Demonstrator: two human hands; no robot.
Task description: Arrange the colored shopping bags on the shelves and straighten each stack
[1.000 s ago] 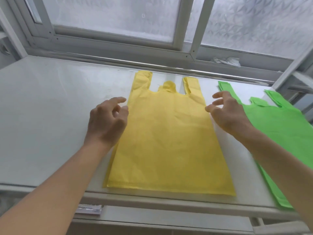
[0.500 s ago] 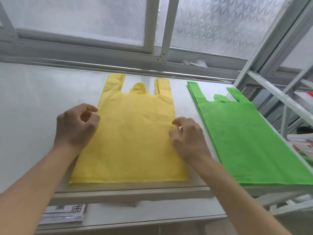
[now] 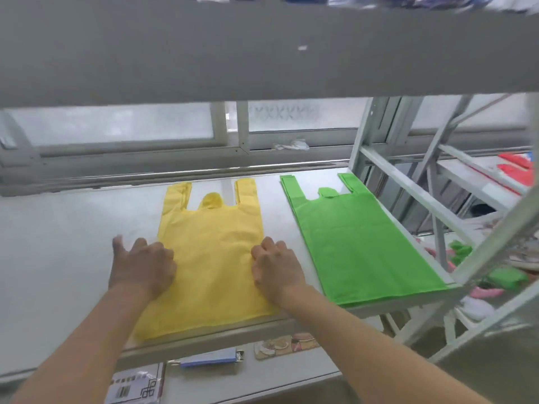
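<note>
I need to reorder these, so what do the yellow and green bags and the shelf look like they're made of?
Yellow bags and green bags: probably non-woven fabric, matte, softly creased, with no plastic gloss. Shelf: likely painted metal, pale grey, smooth, with a faint sheen and a folded front lip.

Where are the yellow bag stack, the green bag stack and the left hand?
yellow bag stack (image 3: 213,243): head view, middle of its body.
green bag stack (image 3: 355,243): head view, middle of its body.
left hand (image 3: 143,266): head view, back of the hand.
</note>
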